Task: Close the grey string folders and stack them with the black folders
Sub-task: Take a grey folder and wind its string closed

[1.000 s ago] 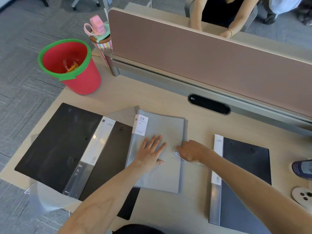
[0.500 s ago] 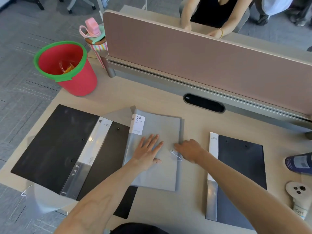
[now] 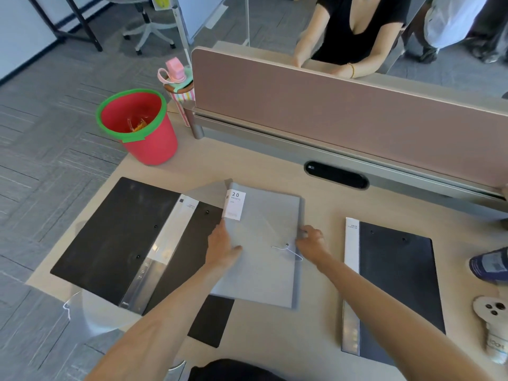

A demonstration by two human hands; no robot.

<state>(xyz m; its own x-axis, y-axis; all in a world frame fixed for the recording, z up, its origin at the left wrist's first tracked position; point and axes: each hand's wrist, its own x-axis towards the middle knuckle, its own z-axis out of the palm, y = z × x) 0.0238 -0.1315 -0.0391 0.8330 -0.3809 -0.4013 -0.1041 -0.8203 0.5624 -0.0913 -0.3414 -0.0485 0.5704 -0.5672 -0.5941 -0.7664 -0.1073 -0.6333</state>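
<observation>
- Nearest me, a closed black folder (image 3: 395,292) lies flat at the right of the table (image 3: 275,339), well apart from the rest.
- In the middle lies the grey folder (image 3: 261,259), shut, its left edge overlapping an open black folder (image 3: 115,237) spread out to the left.
- The left hand (image 3: 222,247) grips the grey folder's left edge, thumb on top.
- The right hand (image 3: 312,242) clasps the right edge, fingers curled around it, just beside the white string (image 3: 288,251) and its button.
- A white label reading "20 pockets" (image 3: 235,204) sits at the folder's far left corner.
- Farther off, a red bucket (image 3: 148,136) with a green rim stands at the table's far left corner.
- Behind it a pink bottle (image 3: 176,78) stands beside the brown divider (image 3: 343,116).
</observation>
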